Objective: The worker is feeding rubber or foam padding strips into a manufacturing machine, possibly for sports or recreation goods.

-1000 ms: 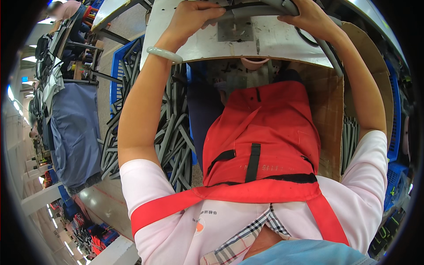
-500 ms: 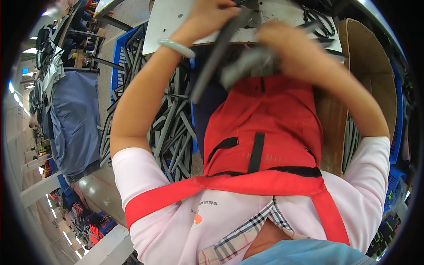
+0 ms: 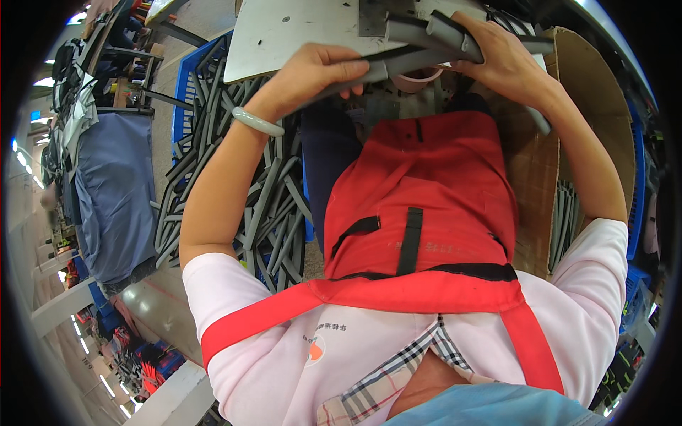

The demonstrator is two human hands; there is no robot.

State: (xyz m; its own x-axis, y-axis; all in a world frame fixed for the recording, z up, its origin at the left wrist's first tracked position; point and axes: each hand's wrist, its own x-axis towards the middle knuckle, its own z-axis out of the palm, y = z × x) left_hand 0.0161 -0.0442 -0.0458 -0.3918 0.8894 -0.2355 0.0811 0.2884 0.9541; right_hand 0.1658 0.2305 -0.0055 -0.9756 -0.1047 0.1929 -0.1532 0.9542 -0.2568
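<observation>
Over the near edge of the white table, my left hand pinches a long grey tube-like strip between thumb and fingers. That strip slants from below my left hand up toward the right. My right hand is wrapped round a few more grey strips, whose hollow-looking ends point left. One of these strips hangs down behind my right wrist. Where the left strip meets the right bundle, the pieces overlap, and I cannot tell which are joined.
Left of my lap, a blue basket and the area below hold a heap of grey strips. A tall cardboard box stands to the right, with upright grey strips beside it. Below the white tabletop sits a pinkish bowl.
My left hand has come down and nearer, and the strip now lies across instead of hanging steeply. My blurred right hand has moved up and right with its strips.
</observation>
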